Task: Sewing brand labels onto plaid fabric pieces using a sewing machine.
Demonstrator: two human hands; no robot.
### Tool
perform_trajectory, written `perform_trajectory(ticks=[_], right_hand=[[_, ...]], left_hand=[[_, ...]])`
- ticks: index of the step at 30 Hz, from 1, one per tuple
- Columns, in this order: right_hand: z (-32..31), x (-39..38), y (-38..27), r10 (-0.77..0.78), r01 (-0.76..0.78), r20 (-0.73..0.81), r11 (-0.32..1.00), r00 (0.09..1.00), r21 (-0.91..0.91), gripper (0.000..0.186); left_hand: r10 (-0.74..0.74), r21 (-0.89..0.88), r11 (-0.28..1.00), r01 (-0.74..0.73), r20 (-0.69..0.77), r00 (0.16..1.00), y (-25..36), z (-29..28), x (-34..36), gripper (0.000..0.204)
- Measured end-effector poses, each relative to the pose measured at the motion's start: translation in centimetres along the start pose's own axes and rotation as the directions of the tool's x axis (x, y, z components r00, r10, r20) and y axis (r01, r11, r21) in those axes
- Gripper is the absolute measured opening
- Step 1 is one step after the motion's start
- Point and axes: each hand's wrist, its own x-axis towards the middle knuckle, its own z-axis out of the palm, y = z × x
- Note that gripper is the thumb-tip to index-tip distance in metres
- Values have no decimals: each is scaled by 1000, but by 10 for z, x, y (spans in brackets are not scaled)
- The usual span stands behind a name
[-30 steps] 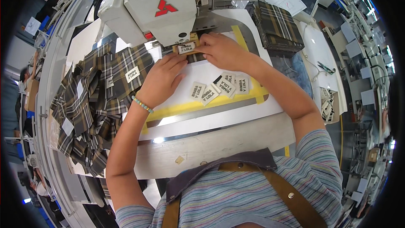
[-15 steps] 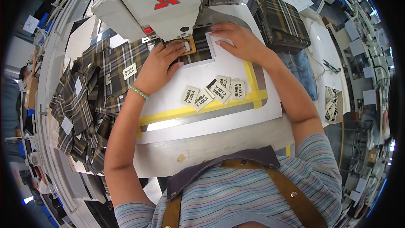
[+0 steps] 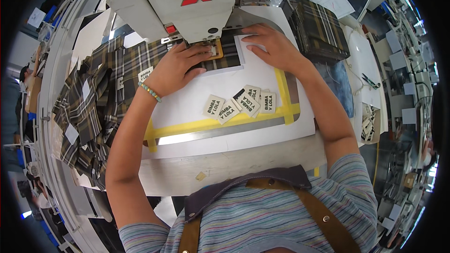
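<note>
Under the head of a large grey sewing machine [image 3: 161, 4], a piece of dark plaid fabric [image 3: 229, 55] lies in the cut-out of a white sheet [image 3: 262, 82]. My left hand [image 3: 176, 68] rests flat at the left of the cut-out, fingertips beside the machine's yellow-edged clamp [image 3: 219, 49] and thumb held apart. My right hand [image 3: 276, 49] reaches to the cut-out's right edge with fingers stretched out and thumb apart. Several cream fabric labels [image 3: 214, 106] with dark print lie loosely overlapping on the sheet, nearer to me. The needle area is partly hidden by the machine head and my left fingers.
A heap of plaid pieces [image 3: 89, 112] with pale tags spreads at the left. Folded plaid fabric [image 3: 321, 28] is stacked at the far right. Beyond my right arm are green-handled snips [image 3: 371, 81] and a box of labels [image 3: 370, 124]. Yellow tape [image 3: 211, 124] borders the sheet.
The whole view has shifted slightly, the machine appearing further right. My left forearm has swung a little outward to the left. Both hands keep about the same places beside the clamp and cut-out.
</note>
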Motion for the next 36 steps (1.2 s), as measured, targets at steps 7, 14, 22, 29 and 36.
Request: perform_trajectory(ticks=[7, 14, 22, 29, 36], right_hand=[[2, 1, 5, -23, 23, -30, 1000, 999, -6, 25], [6, 4, 14, -43, 42, -85, 999, 995, -10, 23], [8, 1, 13, -8, 8, -134, 1000, 991, -2, 22], [8, 2, 12, -1, 6, -124, 999, 992, 42, 23], [3, 6, -15, -66, 66, -30, 998, 997, 11, 36]], left_hand=[[6, 2, 1000, -6, 2, 1000, 2, -2, -2, 45], [75, 33, 997, -72, -78, 994, -5, 5, -1, 45], [-21, 65, 997, 28, -105, 994, -11, 12, 6, 44], [-187, -116, 977, 177, -78, 979, -5, 7, -1, 47], [-241, -68, 970, 232, -219, 945, -5, -15, -39, 42]])
